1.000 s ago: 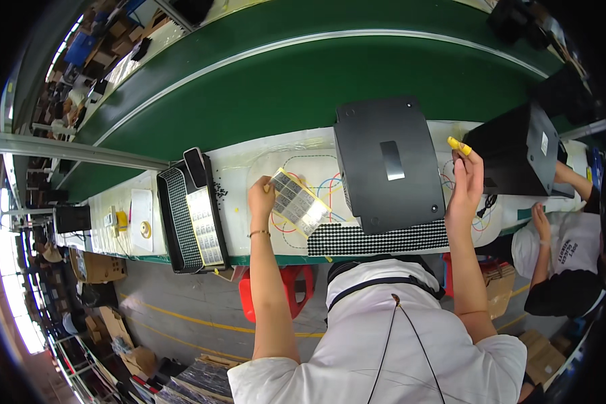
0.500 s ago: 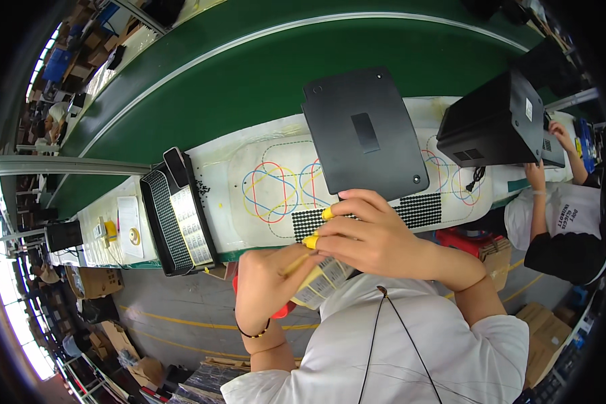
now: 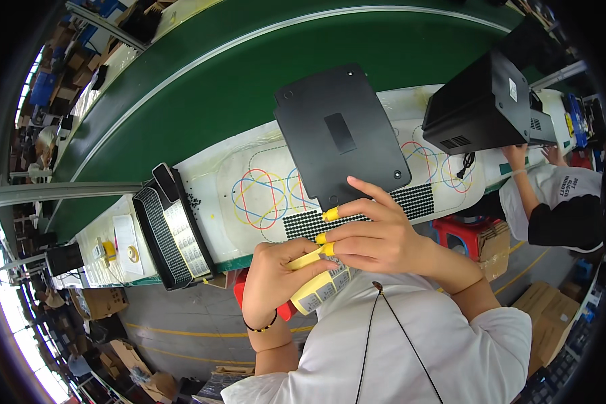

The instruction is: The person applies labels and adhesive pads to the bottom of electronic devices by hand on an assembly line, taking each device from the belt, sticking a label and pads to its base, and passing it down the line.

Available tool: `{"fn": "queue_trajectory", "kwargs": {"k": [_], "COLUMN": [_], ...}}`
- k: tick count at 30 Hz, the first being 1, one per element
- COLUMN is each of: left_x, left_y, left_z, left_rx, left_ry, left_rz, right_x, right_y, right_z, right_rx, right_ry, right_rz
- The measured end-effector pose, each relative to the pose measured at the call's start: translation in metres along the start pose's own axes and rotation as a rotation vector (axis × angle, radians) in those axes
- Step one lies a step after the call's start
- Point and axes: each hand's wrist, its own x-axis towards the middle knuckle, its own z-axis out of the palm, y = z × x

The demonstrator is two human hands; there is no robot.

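My left hand (image 3: 271, 276) is closed on a yellowish strip of printed labels (image 3: 320, 291), pinched between thumb and fingers, its lower part hanging toward my shirt. My right hand (image 3: 387, 236), with yellow covers on some fingertips, has thumb and forefinger together at the strip's upper end, where a small grey label shows; its other fingers stretch out over a sheet of black dots (image 3: 414, 204). Just beyond them a flat black panel (image 3: 374, 131), with a darker rectangle in its middle, lies on the bench. My right hand's fingers are near the panel's front edge.
A long black tray (image 3: 209, 252) at left holds dotted sheets, a label strip (image 3: 185, 232) and a phone (image 3: 166, 183). Loose black bits (image 3: 193, 202) lie beside it. At right stand a black box-shaped unit (image 3: 481, 108) and a co-worker's hand (image 3: 516, 156). A red stool (image 3: 459, 236) is below.
My right thumb and forefinger have come to the strip's upper end, and more of the strip shows. The view has shifted slightly. The co-worker's hands have moved lower on the black unit.
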Motion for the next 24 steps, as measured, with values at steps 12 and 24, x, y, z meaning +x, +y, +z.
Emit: {"fn": "queue_trajectory", "kwargs": {"k": [12, 24], "left_x": [0.014, 0.026], "left_y": [0.004, -0.016], "left_z": [-0.017, -0.01], "left_rx": [-0.134, -0.129], "left_ry": [-0.143, -0.193], "left_rz": [0.082, 0.114], "right_x": [0.037, 0.062], "right_y": [0.041, 0.113], "right_z": [-0.067, -0.033], "right_rx": [0.332, 0.361], "right_ry": [0.117, -0.002], "right_rz": [0.078, 0.322]}}
